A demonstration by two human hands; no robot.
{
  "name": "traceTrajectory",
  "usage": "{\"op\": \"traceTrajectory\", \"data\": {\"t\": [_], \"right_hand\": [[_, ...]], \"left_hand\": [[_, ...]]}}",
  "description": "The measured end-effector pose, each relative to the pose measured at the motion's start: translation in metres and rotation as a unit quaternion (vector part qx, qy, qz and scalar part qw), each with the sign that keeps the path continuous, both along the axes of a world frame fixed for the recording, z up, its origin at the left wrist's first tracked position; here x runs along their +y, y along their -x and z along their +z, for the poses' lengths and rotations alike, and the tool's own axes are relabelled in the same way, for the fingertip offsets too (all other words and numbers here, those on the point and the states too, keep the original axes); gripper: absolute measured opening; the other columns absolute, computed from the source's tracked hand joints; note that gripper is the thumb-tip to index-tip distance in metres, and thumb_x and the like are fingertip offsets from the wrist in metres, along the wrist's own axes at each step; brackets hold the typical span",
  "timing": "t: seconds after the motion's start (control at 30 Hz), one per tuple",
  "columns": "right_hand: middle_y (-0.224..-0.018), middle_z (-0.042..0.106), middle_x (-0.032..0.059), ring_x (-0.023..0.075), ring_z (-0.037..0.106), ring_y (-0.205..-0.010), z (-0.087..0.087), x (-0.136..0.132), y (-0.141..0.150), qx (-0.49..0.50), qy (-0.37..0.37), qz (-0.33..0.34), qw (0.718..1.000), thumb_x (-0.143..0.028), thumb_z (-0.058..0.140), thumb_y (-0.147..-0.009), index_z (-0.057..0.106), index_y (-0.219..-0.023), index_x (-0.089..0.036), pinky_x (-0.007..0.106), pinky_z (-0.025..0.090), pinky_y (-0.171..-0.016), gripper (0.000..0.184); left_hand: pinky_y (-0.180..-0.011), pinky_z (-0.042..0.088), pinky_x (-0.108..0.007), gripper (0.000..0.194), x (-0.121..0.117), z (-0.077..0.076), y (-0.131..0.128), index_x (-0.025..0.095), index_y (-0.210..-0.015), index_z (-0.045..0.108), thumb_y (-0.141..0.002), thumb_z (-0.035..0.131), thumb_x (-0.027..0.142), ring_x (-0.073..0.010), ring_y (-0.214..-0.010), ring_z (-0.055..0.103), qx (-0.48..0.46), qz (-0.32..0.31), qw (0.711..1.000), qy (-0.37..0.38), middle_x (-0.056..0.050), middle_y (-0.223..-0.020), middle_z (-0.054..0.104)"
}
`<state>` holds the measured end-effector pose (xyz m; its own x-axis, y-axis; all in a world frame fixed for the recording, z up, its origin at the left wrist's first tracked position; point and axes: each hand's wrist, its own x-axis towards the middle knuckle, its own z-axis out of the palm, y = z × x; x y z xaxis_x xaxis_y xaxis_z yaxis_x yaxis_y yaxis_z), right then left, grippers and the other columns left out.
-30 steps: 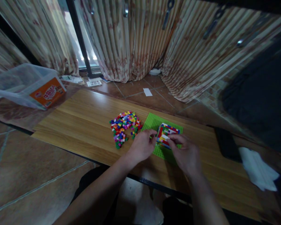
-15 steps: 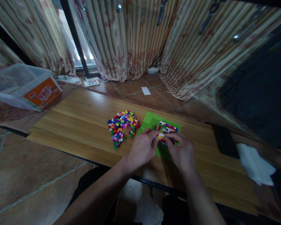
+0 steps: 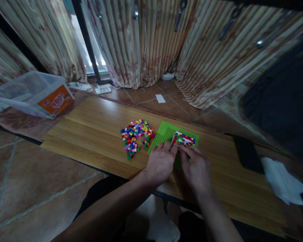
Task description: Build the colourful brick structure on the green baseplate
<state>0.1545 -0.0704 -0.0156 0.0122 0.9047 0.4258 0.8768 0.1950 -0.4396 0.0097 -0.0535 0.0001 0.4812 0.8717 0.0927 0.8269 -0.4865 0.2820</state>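
Observation:
A block of multicoloured toy bricks [image 3: 183,137] stands on a green studded baseplate [image 3: 164,129] on the wooden table. My left hand [image 3: 161,163] lies over the near left corner of the brick block, its fingers closed against the side and top. At the near edge of the block, my right hand [image 3: 195,164] has its thumb and fingers pressed together, close to the left fingertips. Whatever sits between the right fingers is hidden. Both hands cover the block's near part. Left of the baseplate spreads a pile of loose small bricks [image 3: 136,132].
The wooden table [image 3: 91,124] runs across the view. A clear plastic box [image 3: 27,85] with an orange label stands at the far left. To the right lie a black phone-like slab [image 3: 247,154] and white paper [image 3: 282,181]. Someone in dark clothing [image 3: 280,97] is at the right.
My left hand has turned flatter and now covers the near left corner, hiding the white and yellow bricks seen before. My right fingers remain by the near edge. The view has shifted slightly.

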Motion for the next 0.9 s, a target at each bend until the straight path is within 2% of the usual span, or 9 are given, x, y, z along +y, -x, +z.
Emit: {"op": "traceTrajectory", "data": {"t": [0.1,0.23,0.3,0.4,0.5,0.6,0.67,0.77,0.9], "right_hand": [[-0.095,0.073,0.0106,0.0244,0.066,-0.084,-0.001,-0.001,-0.001,-0.003,-0.021,-0.002,1.0,-0.026,0.046,-0.094,0.075,-0.097,-0.019,0.039,0.052,-0.08,0.03],[-0.092,0.073,0.0104,0.0242,0.067,-0.083,0.005,0.002,0.001,0.007,-0.063,-0.048,0.997,-0.031,0.048,-0.095,0.074,-0.097,-0.02,0.038,0.052,-0.078,0.029],[-0.094,0.074,0.0107,0.0237,0.068,-0.084,0.011,0.003,0.006,0.025,-0.083,-0.045,0.995,-0.033,0.049,-0.096,0.074,-0.098,-0.02,0.038,0.052,-0.079,0.029],[-0.098,0.073,0.0092,0.0225,0.068,-0.089,0.015,0.002,0.023,0.053,-0.095,0.009,0.994,-0.032,0.051,-0.096,0.073,-0.1,-0.021,0.037,0.052,-0.083,0.025],[-0.1,0.072,0.0082,0.0218,0.067,-0.093,0.006,-0.002,0.051,0.056,-0.08,0.084,0.992,-0.027,0.051,-0.096,0.072,-0.104,-0.022,0.037,0.052,-0.088,0.023],[-0.105,0.07,0.0088,0.0226,0.065,-0.098,-0.012,-0.007,0.083,0.037,-0.056,0.166,0.984,-0.025,0.051,-0.095,0.071,-0.108,-0.021,0.037,0.052,-0.089,0.024],[-0.107,0.069,0.0106,0.0246,0.064,-0.098,-0.023,-0.009,0.101,0.012,-0.048,0.202,0.978,-0.028,0.052,-0.094,0.07,-0.11,-0.019,0.038,0.052,-0.088,0.025],[-0.1,0.068,0.0117,0.0272,0.062,-0.092,-0.034,-0.009,0.123,-0.021,-0.022,0.177,0.984,-0.037,0.057,-0.092,0.069,-0.108,-0.018,0.041,0.052,-0.082,0.027],[-0.093,0.066,0.0098,0.028,0.059,-0.09,-0.033,-0.005,0.145,-0.058,0.025,0.133,0.989,-0.041,0.066,-0.087,0.068,-0.104,-0.018,0.04,0.049,-0.081,0.029]], "left_hand": [[-0.091,0.053,-0.039,0.048,-0.001,-0.008,0.002,0.017,-0.142,0.046,-0.094,0.042,0.018,-0.0259,-0.106,0.062,-0.039,-0.006,0.999,0.004,-0.013,-0.121,0.063],[-0.093,0.054,-0.037,0.052,-0.001,-0.009,0.008,0.017,-0.146,0.04,-0.094,0.042,0.02,-0.024,-0.105,0.063,-0.129,0.001,0.991,0.016,-0.012,-0.118,0.064],[-0.091,0.055,-0.036,0.05,0.003,-0.007,0.014,0.018,-0.145,0.042,-0.095,0.041,0.02,-0.023,-0.102,0.065,-0.175,0.034,0.984,0.012,-0.011,-0.117,0.065],[-0.096,0.053,-0.036,0.043,0.018,-0.004,0.033,0.017,-0.136,0.052,-0.094,0.043,0.018,-0.023,-0.111,0.063,-0.245,0.11,0.963,-0.013,-0.012,-0.121,0.066],[-0.101,0.05,-0.038,0.036,0.042,-0.003,0.067,0.014,-0.125,0.06,-0.091,0.049,0.017,-0.0238,-0.114,0.062,-0.326,0.2,0.923,-0.036,-0.014,-0.123,0.066],[-0.085,0.054,-0.032,0.037,0.063,-0.001,0.106,0.01,-0.122,0.063,-0.088,0.053,0.018,-0.019,-0.091,0.068,-0.412,0.309,0.857,0.007,-0.013,-0.11,0.071],[-0.078,0.053,-0.029,0.039,0.069,0.001,0.129,0.007,-0.123,0.063,-0.087,0.053,0.019,-0.0169,-0.083,0.068,-0.432,0.338,0.835,0.035,-0.013,-0.105,0.072],[-0.072,0.051,-0.027,0.042,0.068,0.003,0.149,0.005,-0.123,0.064,-0.085,0.055,0.02,-0.0157,-0.078,0.067,-0.424,0.36,0.829,0.047,-0.013,-0.105,0.072],[-0.069,0.05,-0.025,0.041,0.064,0.001,0.153,0.006,-0.121,0.066,-0.084,0.057,0.021,-0.0156,-0.078,0.067,-0.413,0.353,0.837,0.065,-0.013,-0.105,0.073]]}}
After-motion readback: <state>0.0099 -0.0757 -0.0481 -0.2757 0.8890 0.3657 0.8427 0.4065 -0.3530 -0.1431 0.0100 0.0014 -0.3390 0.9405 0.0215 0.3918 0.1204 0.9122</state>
